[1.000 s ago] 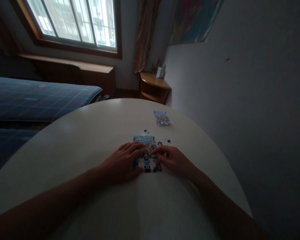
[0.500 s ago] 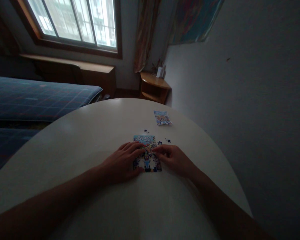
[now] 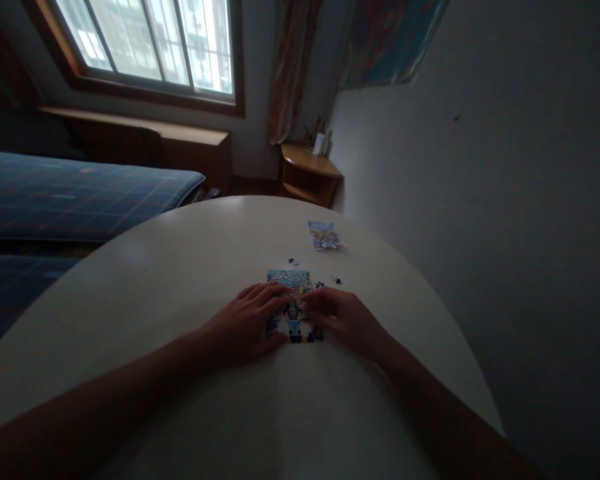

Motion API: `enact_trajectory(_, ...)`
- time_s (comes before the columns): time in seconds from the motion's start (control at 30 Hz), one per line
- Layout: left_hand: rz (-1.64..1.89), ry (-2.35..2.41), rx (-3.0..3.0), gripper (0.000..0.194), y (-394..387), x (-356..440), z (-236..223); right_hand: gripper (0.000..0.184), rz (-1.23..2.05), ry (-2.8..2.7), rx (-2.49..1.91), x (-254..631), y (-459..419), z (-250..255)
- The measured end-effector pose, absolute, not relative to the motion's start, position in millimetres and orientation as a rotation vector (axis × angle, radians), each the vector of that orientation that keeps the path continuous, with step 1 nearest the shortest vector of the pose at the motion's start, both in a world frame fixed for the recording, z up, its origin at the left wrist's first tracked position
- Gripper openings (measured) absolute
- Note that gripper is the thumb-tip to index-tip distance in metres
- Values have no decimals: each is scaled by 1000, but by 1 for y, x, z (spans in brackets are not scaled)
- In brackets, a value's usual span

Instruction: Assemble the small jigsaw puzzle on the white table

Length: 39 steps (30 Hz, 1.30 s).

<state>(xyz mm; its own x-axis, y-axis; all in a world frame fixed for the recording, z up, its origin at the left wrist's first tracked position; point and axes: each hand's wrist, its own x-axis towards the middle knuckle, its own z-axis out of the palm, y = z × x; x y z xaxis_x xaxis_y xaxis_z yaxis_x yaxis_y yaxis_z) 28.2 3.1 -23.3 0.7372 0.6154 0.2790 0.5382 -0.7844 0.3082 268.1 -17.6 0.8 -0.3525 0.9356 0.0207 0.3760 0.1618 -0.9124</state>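
White in finish, the counter [image 3: 205,253] was found to bear a partly assembled jigsaw puzzle [image 3: 295,325], set between both hands, its long axis judged to run away from the person. Its left side was covered by the left hand [image 3: 253,320], laid palm down with fingers outstretched; nothing was seen to be gripped. At its right side, the right hand [image 3: 343,317] was observed with fingers bent over the printed surface; whether a piece was pinched there could not be told. Pale patches, judged to be gaps, were noted nearest the person. A dark loose piece [image 3: 319,285] was located just beyond the right hand, the nearer of the two. A printed sheet [image 3: 326,236] was recorded farther off.
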Motion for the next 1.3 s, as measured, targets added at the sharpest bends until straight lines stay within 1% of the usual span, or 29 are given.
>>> enact_trajectory(0.1, 630, 889, 2707, 51, 3, 30, -22, 29, 1139, -1824, -1159, 264, -19, -4)
enact_trajectory(0.27, 823, 790, 2662, 18, 4, 35, -23, 35, 1061, -1773, -1098, 254, -20, -10)
enact_trajectory(0.4, 882, 832, 2551, 5, 4, 38, -24, 39, 1067, -1745, -1075, 249, -22, -10)
enact_trajectory(0.57, 884, 1002, 2334, 2, 2, 41, -21, 41, 1059, -1775, -1087, 245, -24, -11)
enact_trajectory(0.77, 919, 1023, 2158, 2, 3, 41, -20, 38, 1069, -1847, -1098, 248, -24, -9)
enact_trajectory(0.9, 891, 1003, 2075, 5, 5, 40, -22, 38, 846, -2009, -1088, 251, -24, -7)
enact_trajectory(1.0, 864, 1015, 2010, 8, 6, 39, -24, 43, 700, -2100, -1087, 252, -24, -8)
enact_trajectory(1.17, 875, 977, 1971, 9, 6, 40, -26, 48, 548, -2163, -1111, 252, -23, -11)
enact_trajectory(1.3, 883, 957, 2035, 7, 7, 39, -27, 45, 489, -2188, -1087, 253, -22, -12)
